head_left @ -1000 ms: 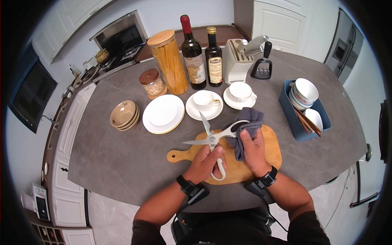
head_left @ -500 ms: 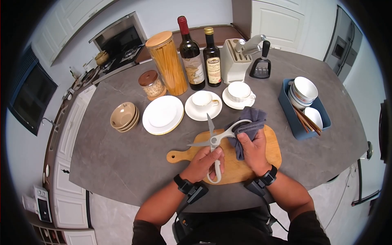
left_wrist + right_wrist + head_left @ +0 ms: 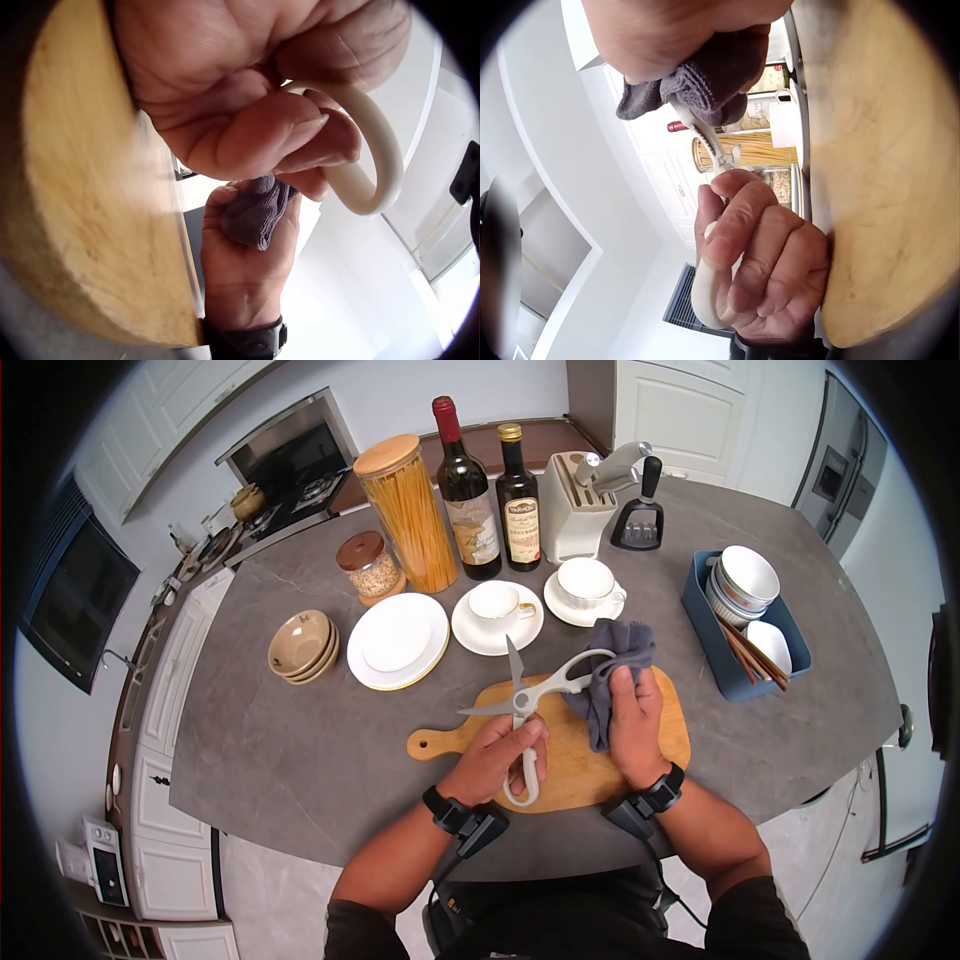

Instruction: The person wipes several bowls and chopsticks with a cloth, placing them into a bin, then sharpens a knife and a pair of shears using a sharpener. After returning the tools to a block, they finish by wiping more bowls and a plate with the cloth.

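A pair of spread scissors [image 3: 524,702] with white handles is held over the wooden cutting board [image 3: 570,785], blades pointing up and to the left. My left hand [image 3: 498,756] grips them just below the pivot, around the lower handle, whose loop [image 3: 386,169] sticks out past the fingers in the left wrist view. My right hand [image 3: 637,735] pinches a dark grey cloth [image 3: 598,712] at the loop of the other handle. Folds of the cloth [image 3: 705,79] cover the end of that handle in the right wrist view.
Beyond the board stand two cups on saucers [image 3: 497,640], white plates [image 3: 400,645] and stacked brown bowls [image 3: 302,645]. Behind them are a pasta jar [image 3: 405,520], two bottles [image 3: 520,520] and a knife block [image 3: 578,515]. A blue bin [image 3: 715,645] with bowls and chopsticks sits right.
The scissors have turned a little and moved slightly right in my left hand. My right hand has shifted slightly right with the cloth, and more of the upper handle loop shows.
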A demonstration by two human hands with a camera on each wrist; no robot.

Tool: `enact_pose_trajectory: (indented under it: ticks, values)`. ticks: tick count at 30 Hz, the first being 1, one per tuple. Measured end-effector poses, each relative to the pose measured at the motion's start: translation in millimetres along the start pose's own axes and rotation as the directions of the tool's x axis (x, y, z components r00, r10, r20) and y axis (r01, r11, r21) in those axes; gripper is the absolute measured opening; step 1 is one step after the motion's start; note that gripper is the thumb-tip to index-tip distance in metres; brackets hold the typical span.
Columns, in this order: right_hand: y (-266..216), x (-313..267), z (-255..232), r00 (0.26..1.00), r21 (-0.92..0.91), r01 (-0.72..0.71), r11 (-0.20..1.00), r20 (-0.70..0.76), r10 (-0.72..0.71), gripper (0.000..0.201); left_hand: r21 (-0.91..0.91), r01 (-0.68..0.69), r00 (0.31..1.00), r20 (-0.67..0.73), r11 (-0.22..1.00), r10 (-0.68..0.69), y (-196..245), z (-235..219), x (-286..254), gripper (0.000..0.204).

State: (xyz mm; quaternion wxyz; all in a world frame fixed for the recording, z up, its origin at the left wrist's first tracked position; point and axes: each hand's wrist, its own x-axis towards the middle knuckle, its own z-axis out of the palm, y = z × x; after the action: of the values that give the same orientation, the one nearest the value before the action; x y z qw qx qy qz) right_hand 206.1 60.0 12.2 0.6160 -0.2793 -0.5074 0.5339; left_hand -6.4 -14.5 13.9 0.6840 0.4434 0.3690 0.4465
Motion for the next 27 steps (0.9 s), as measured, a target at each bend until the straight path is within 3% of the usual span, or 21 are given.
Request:
enact_pose_trajectory:
  ticks: [2,6,9,11,12,14,18,25,27]
  values:
    - [1,4,-4,0.993,0.072,-0.102,0.992,-0.044,0.106,0.029,-0.008,0.017,1.0,-0.021,1.0,-0.017,-1,-1,1,0.035]
    - [5,9,-4,0.984,0.134,-0.147,0.98,-0.084,0.159,0.032,-0.053,-0.013,0.998,-0.067,0.998,0.009,-8,-5,3,0.035]
    - [5,-1,3,0.992,0.08,-0.121,0.989,-0.019,0.123,0.029,-0.147,-0.078,0.988,-0.142,0.986,0.057,-13,-6,7,0.034]
    - [5,-12,5,0.968,0.001,-0.11,0.994,0.227,0.107,0.029,-0.152,-0.07,0.988,-0.144,0.986,0.048,-12,-5,7,0.035]
    - [8,-13,6,0.96,-0.042,-0.111,0.993,0.255,0.118,0.033,-0.152,-0.069,0.988,-0.144,0.986,0.047,-11,-3,6,0.035]
    - [6,-13,3,0.942,-0.074,-0.148,0.986,0.294,0.164,0.034,0.027,-0.022,0.998,-0.059,0.999,0.023,-10,4,1,0.034]
    - [-5,-10,5,0.928,-0.051,-0.139,0.989,0.342,0.149,0.032,0.088,-0.039,0.999,0.014,0.995,0.038,-11,10,1,0.034]
    - [-8,-16,10,0.966,-0.026,-0.12,0.992,0.226,0.122,0.026,0.109,-0.039,0.999,0.026,0.993,0.037,-8,12,0,0.036]
    - [-3,-16,7,0.974,-0.12,-0.065,0.991,0.209,0.089,0.023,0.072,0.007,0.999,-0.04,0.997,-0.004,-7,11,0,0.037]
